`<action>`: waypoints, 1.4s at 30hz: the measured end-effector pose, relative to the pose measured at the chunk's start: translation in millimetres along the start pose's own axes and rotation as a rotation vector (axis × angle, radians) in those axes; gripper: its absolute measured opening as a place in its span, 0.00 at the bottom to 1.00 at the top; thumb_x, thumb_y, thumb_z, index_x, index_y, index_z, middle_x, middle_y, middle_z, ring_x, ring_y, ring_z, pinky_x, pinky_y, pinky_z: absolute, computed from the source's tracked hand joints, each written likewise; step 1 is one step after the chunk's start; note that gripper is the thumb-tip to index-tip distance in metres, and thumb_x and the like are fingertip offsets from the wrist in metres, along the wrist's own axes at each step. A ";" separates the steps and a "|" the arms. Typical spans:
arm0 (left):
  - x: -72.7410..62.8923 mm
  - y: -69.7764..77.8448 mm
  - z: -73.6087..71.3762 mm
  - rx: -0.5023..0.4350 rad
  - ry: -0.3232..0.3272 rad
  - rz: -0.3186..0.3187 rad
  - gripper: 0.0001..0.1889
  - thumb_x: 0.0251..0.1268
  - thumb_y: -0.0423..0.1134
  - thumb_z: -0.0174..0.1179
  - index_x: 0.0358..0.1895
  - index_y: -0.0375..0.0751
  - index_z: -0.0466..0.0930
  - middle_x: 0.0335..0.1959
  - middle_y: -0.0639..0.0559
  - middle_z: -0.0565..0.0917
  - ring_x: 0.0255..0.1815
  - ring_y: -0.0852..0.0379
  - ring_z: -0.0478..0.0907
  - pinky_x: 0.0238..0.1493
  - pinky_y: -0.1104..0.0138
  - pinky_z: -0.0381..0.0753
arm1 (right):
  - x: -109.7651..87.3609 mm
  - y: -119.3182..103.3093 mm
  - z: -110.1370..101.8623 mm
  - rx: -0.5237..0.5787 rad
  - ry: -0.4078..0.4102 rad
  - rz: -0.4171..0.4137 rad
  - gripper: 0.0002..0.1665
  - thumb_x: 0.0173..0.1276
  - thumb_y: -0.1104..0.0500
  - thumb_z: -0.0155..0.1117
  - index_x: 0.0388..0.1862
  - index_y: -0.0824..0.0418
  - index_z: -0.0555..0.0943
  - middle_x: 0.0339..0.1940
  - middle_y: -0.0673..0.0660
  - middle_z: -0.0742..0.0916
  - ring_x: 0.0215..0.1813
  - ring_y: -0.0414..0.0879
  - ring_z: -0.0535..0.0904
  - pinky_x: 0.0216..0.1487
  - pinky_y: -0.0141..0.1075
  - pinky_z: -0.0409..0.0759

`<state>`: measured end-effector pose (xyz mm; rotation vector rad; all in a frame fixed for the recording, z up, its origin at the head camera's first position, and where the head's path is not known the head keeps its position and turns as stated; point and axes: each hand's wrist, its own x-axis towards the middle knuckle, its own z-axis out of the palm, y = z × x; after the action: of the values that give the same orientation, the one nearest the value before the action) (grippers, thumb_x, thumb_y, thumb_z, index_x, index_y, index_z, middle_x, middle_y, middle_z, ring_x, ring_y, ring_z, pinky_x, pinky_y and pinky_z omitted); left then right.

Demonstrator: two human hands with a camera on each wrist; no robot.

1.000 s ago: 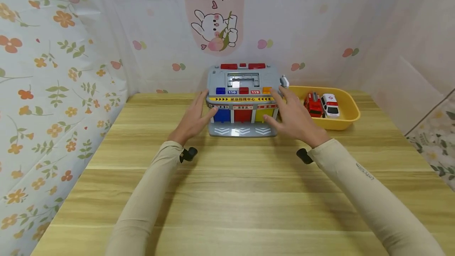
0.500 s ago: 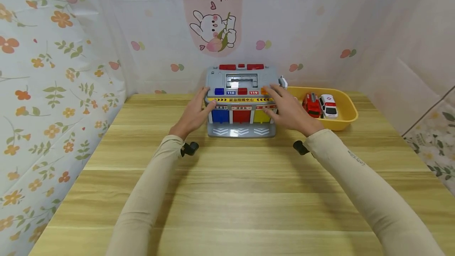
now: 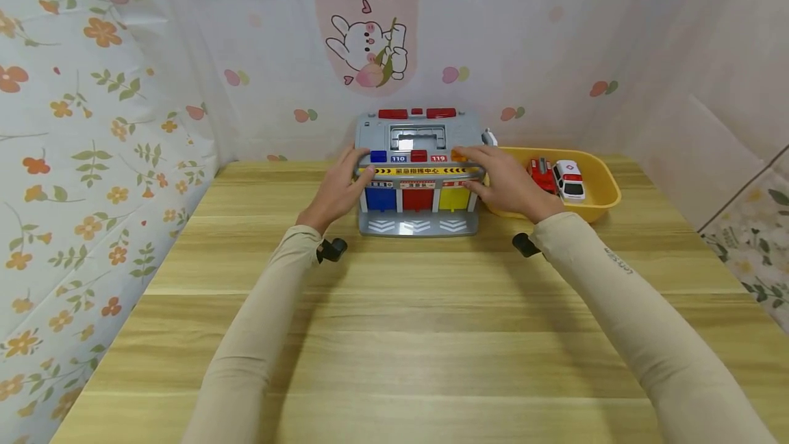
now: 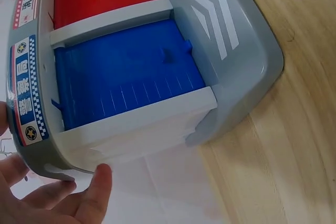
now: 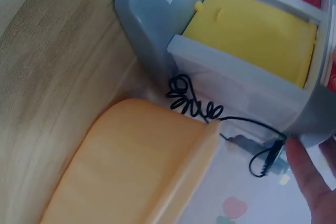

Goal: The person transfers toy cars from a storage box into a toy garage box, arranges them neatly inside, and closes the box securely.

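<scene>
A grey toy rescue station with blue, red and yellow doors stands on the table against the back cloth. My left hand grips the left end of its roof, thumb at the front edge. In the left wrist view, those fingers are at the roof's corner beside the blue door. At the opposite end my right hand holds the roof corner, fingers on top near the orange light and thumb in front by the yellow door. All three doors are down.
A yellow tray close to the station's right side holds a red toy fire truck and a white toy ambulance. A coiled black cord hangs at the station's right side. Printed cloth hangs behind and left.
Both hands have closed in on the station's roof ends. The right thumb has come up from the yellow door to the roof's front edge. The station stays in place.
</scene>
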<state>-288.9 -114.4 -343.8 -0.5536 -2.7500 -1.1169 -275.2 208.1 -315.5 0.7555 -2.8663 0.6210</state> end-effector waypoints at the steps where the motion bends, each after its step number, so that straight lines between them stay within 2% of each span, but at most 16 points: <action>1: 0.5 0.2 -0.4 0.005 0.001 0.000 0.29 0.79 0.54 0.42 0.76 0.43 0.61 0.84 0.40 0.48 0.83 0.39 0.50 0.81 0.44 0.55 | 0.4 2.0 0.1 0.024 0.003 -0.003 0.41 0.68 0.60 0.69 0.78 0.51 0.65 0.75 0.62 0.73 0.72 0.61 0.67 0.74 0.60 0.68; 5: 2.5 -1.1 -0.3 0.015 0.007 -0.005 0.28 0.79 0.54 0.44 0.74 0.43 0.63 0.83 0.39 0.49 0.83 0.37 0.49 0.81 0.42 0.55 | 1.8 9.0 0.2 0.125 0.016 -0.013 0.40 0.66 0.61 0.70 0.76 0.51 0.69 0.74 0.62 0.73 0.69 0.59 0.68 0.69 0.58 0.75; 9: 3.1 -1.3 -0.3 0.007 0.013 -0.015 0.28 0.78 0.54 0.45 0.73 0.44 0.65 0.83 0.39 0.49 0.83 0.36 0.50 0.80 0.41 0.58 | 4.0 12.5 -0.7 0.172 0.022 -0.019 0.39 0.64 0.61 0.72 0.74 0.51 0.72 0.71 0.62 0.74 0.65 0.58 0.70 0.61 0.55 0.82; 15: 4.2 -1.2 0.1 -0.020 0.020 -0.022 0.27 0.78 0.53 0.46 0.72 0.44 0.66 0.83 0.40 0.50 0.80 0.37 0.57 0.75 0.43 0.67 | 5.7 12.9 -2.5 0.206 0.022 0.000 0.38 0.64 0.62 0.72 0.73 0.51 0.73 0.70 0.62 0.74 0.64 0.57 0.67 0.57 0.52 0.82; 18: 4.0 -1.7 0.6 -0.042 0.030 -0.027 0.26 0.77 0.52 0.48 0.71 0.44 0.68 0.83 0.40 0.52 0.78 0.38 0.63 0.72 0.45 0.73 | 5.9 13.1 -2.4 0.213 0.020 -0.002 0.37 0.65 0.62 0.72 0.72 0.51 0.74 0.70 0.62 0.74 0.65 0.57 0.67 0.59 0.53 0.81; 26: 2.3 -1.6 0.0 -0.065 0.049 -0.036 0.26 0.76 0.52 0.50 0.70 0.45 0.70 0.82 0.39 0.53 0.78 0.36 0.63 0.70 0.45 0.75 | 5.9 11.6 -2.8 0.209 0.017 -0.010 0.36 0.65 0.62 0.72 0.72 0.54 0.74 0.69 0.64 0.74 0.65 0.60 0.65 0.65 0.58 0.73; 30: 2.9 -2.0 0.4 -0.073 0.064 -0.028 0.25 0.76 0.52 0.51 0.70 0.45 0.70 0.82 0.40 0.55 0.77 0.38 0.65 0.68 0.48 0.78 | 7.5 9.9 -4.0 0.195 0.017 -0.011 0.35 0.65 0.63 0.71 0.71 0.55 0.75 0.68 0.65 0.74 0.65 0.61 0.65 0.65 0.57 0.72; 37: 3.2 -3.1 1.0 -0.067 0.075 -0.013 0.24 0.76 0.51 0.51 0.69 0.44 0.71 0.80 0.43 0.60 0.65 0.41 0.76 0.62 0.50 0.83 | 9.0 9.9 -3.3 0.170 0.007 0.022 0.35 0.66 0.63 0.70 0.72 0.53 0.74 0.69 0.65 0.74 0.66 0.62 0.64 0.68 0.58 0.70; 42: 2.4 -4.2 0.8 -0.071 0.073 -0.015 0.25 0.76 0.51 0.51 0.69 0.45 0.72 0.81 0.41 0.57 0.71 0.40 0.72 0.64 0.50 0.81 | 8.2 11.1 -0.9 0.184 0.004 0.026 0.35 0.66 0.64 0.69 0.72 0.52 0.74 0.70 0.65 0.73 0.67 0.62 0.64 0.69 0.60 0.70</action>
<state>-292.6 -116.0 -346.6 -0.4904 -2.6663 -1.2169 -287.8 213.6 -317.0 0.7410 -2.8478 0.8982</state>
